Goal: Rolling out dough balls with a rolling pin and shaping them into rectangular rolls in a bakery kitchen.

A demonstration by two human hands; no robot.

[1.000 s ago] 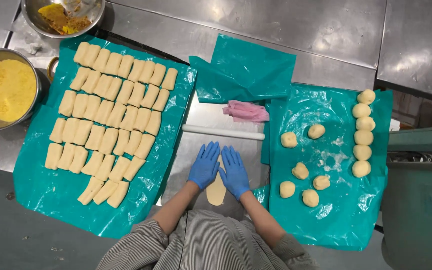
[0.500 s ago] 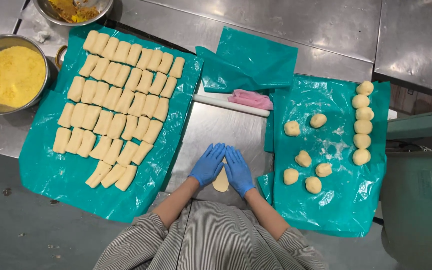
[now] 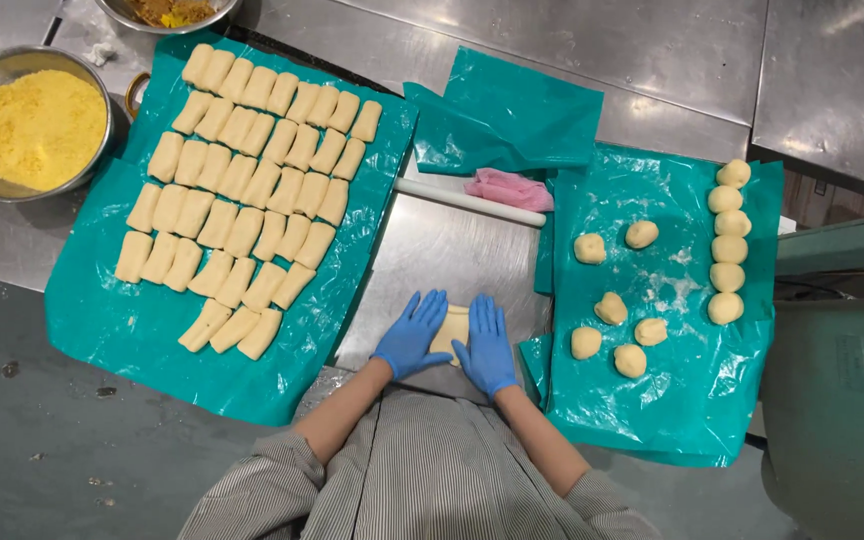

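Note:
Both my hands wear blue gloves and lie flat on a pale piece of dough (image 3: 452, 327) on the steel table (image 3: 432, 250). My left hand (image 3: 411, 334) covers the dough's left edge, my right hand (image 3: 485, 346) its right edge. The fingers are spread and point away from me. Only the dough's middle shows between the hands.
Several folded dough pieces (image 3: 247, 190) lie in rows on a teal plastic sheet (image 3: 132, 330) at left. Several dough balls (image 3: 724, 240) sit on another teal sheet (image 3: 672, 400) at right. A white rolling pin (image 3: 467, 201), a pink cloth (image 3: 510, 188) and a bowl of yellow crumbs (image 3: 37, 125) stand farther off.
My hands have moved apart from nearly touching over the dough to its two sides. The dough now shows as a wider flat piece between them.

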